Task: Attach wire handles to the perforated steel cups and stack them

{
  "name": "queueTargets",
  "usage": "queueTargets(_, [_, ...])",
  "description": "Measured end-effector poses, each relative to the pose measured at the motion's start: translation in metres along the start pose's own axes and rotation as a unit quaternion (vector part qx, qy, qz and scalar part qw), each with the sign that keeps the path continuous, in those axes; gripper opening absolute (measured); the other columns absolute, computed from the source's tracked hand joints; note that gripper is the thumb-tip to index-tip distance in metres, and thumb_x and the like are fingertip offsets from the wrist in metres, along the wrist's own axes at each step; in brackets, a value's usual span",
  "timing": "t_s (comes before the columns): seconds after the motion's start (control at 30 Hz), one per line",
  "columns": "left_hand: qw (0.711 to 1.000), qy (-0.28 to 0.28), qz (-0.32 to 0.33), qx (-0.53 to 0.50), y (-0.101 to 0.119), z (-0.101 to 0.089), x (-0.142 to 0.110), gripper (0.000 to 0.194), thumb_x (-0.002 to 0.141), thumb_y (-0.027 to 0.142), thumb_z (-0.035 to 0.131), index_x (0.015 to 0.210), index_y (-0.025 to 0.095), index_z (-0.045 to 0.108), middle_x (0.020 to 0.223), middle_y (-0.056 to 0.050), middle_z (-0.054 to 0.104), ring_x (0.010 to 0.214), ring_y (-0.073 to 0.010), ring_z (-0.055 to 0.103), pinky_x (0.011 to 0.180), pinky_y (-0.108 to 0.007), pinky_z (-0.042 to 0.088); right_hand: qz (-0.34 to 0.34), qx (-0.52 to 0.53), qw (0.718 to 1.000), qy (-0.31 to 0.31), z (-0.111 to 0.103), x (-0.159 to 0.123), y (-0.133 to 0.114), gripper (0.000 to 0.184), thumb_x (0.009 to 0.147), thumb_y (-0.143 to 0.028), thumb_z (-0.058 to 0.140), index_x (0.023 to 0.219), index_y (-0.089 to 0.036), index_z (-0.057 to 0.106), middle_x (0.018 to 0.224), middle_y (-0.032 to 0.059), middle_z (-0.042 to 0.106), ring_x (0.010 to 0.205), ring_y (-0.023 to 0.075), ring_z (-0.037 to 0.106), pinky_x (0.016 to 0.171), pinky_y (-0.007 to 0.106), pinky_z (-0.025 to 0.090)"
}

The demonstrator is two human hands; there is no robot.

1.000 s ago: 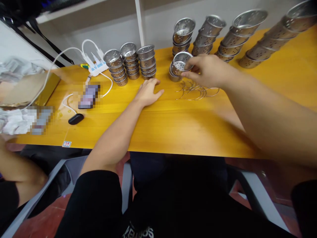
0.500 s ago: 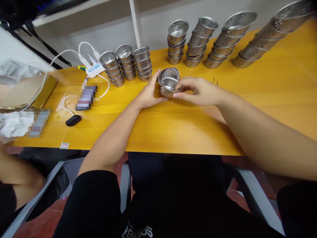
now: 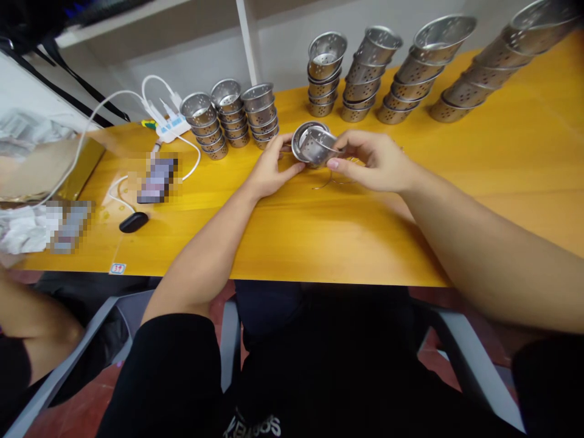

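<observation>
My right hand pinches a perforated metal cup by its rim, between thumb and fingers. This cup is tilted, with its rim toward my right hand and its base over the mouth of a second metal cup. My left hand is closed around the left side of that second cup, its thumb at the near side. Much of the lower cup is hidden by the upper one. Below my right hand, a thin bent wire lies on the yellow table.
Three stacks of perforated cups stand at the back left, several taller ones at the back right. A power strip, a phone and a black oval object lie to the left. A person's arm shows at the left edge.
The cup in my right hand has tipped from nearly upright to slanted and risen over the lower cup's mouth. My left fingers have shifted down along the lower cup.
</observation>
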State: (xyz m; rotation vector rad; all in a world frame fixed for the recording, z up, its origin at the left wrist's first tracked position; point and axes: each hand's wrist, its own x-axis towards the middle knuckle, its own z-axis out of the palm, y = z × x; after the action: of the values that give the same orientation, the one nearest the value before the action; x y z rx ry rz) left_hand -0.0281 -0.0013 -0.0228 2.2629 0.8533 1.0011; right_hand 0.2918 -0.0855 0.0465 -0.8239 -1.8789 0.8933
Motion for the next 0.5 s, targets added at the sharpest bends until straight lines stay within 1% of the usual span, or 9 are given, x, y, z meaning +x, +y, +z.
queueTargets(0.07, [1.000,0.008,-0.004,-0.010,-0.006,0.001,0.000,0.085,0.113,0.085,0.087,0.172,0.032,0.055,0.185,-0.019,0.069,0.171,-0.0403,0.077,0.145,-0.063,0.065,-0.012,-0.002,1.000,0.025,0.001,0.002,0.003,0.075,0.089,-0.107,0.104,0.103,-0.036,0.086,0.108,0.0097,0.088,0.107,0.0414,0.083,0.115,0.072,0.075])
queueTargets(0.17, [1.000,0.007,0.002,-0.022,-0.019,0.004,0.001,0.096,0.108,0.094,0.090,0.173,0.035,0.050,0.186,-0.019,0.066,0.174,-0.0412,0.073,0.146,-0.066,0.062,-0.014,0.001,0.998,0.057,0.003,0.004,0.009,0.076,0.087,-0.110,0.102,0.100,-0.037,0.084,0.105,0.0088,0.087,0.107,0.0422,0.083,0.118,0.074,0.074])
queueTargets(0.23, [1.000,0.005,0.012,-0.019,-0.027,0.006,0.003,0.103,0.104,0.100,0.089,0.173,0.036,0.047,0.187,-0.018,0.064,0.177,-0.0418,0.070,0.148,-0.067,0.060,-0.001,0.016,0.998,0.068,0.003,0.006,0.013,0.075,0.090,-0.110,0.100,0.099,-0.038,0.082,0.105,0.0091,0.088,0.106,0.0410,0.082,0.119,0.073,0.074])
queueTargets(0.3, [0.999,0.011,0.030,-0.018,-0.032,0.007,0.005,0.103,0.104,0.105,0.084,0.170,0.037,0.045,0.186,-0.018,0.062,0.178,-0.0414,0.069,0.149,-0.069,0.058,0.007,0.037,0.997,0.072,0.004,0.007,0.015,0.074,0.095,-0.109,0.097,0.101,-0.037,0.081,0.108,0.0101,0.091,0.108,0.0400,0.083,0.118,0.072,0.075])
queueTargets(0.4, [0.998,0.028,0.056,-0.021,-0.034,0.009,0.007,0.101,0.106,0.109,0.075,0.168,0.037,0.042,0.189,-0.019,0.059,0.182,-0.0411,0.064,0.151,-0.070,0.056,0.016,0.058,0.996,0.070,0.007,0.008,0.013,0.077,0.097,-0.111,0.094,0.105,-0.035,0.081,0.114,0.0107,0.094,0.113,0.0406,0.088,0.119,0.070,0.075])
queueTargets(0.5, [0.999,0.036,0.038,-0.012,-0.027,0.008,0.007,0.104,0.104,0.104,0.080,0.175,0.039,0.039,0.187,-0.019,0.060,0.179,-0.0414,0.066,0.149,-0.068,0.058,0.031,0.055,0.997,0.052,0.010,0.007,0.008,0.081,0.095,-0.115,0.092,0.108,-0.036,0.081,0.118,0.0091,0.095,0.120,0.0440,0.091,0.124,0.072,0.074])
